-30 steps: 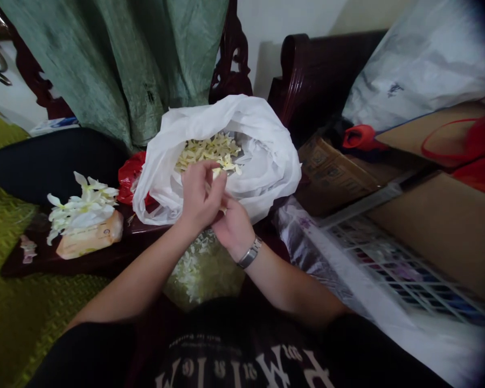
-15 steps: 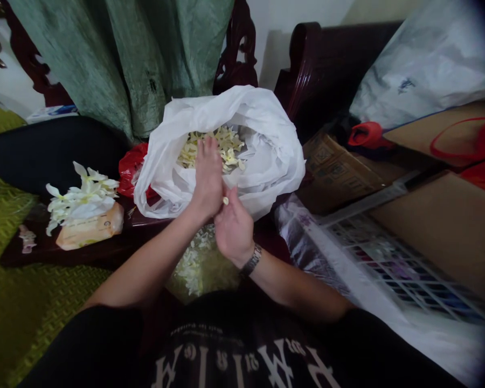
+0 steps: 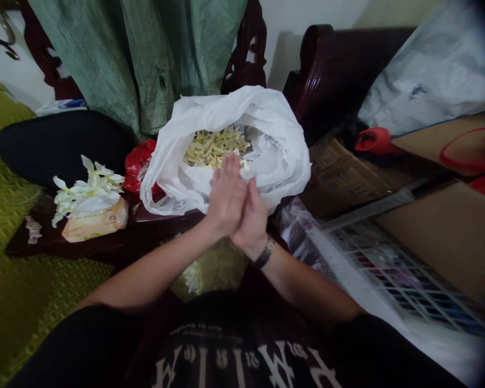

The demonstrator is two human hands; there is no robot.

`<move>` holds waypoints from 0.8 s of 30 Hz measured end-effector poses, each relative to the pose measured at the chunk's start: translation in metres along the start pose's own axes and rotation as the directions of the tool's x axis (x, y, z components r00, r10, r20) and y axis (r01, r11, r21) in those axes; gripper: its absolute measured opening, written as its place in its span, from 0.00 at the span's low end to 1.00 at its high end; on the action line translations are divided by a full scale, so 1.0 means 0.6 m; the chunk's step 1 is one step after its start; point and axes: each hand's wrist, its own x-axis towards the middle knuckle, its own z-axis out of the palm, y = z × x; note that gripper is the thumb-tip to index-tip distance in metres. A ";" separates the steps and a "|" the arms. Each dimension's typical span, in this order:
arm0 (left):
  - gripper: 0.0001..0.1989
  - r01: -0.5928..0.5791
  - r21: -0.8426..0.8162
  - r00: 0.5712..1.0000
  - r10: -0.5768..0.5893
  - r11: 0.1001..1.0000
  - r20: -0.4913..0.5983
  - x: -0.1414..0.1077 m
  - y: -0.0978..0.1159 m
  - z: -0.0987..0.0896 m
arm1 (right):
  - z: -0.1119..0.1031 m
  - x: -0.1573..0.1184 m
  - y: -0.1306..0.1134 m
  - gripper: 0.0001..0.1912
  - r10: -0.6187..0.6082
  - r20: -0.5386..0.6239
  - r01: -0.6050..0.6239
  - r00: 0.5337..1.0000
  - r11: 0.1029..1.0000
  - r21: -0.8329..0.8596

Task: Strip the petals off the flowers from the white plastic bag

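Green curtain [image 3: 145, 59] behind; a white plastic bag [image 3: 283, 161] of pale petals [image 3: 214, 148] lies just ahead of the left grip [image 3: 226, 199], the nearer; the right grip [image 3: 253, 221] presses flat against it, anything held between hidden.

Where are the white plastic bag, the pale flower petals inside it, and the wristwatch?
White plastic bag [image 3: 277, 134], head view, on its upper rim.
Pale flower petals [image 3: 214, 148], head view, on the middle of the heap in the bag.
Wristwatch [image 3: 264, 253], head view, on its band.
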 end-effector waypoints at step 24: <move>0.08 0.008 0.046 0.988 -0.001 0.999 -0.157 -0.012 -0.027 -0.076 | -0.016 -0.005 0.023 0.23 0.180 -0.130 -0.159 0.975 0.975 0.158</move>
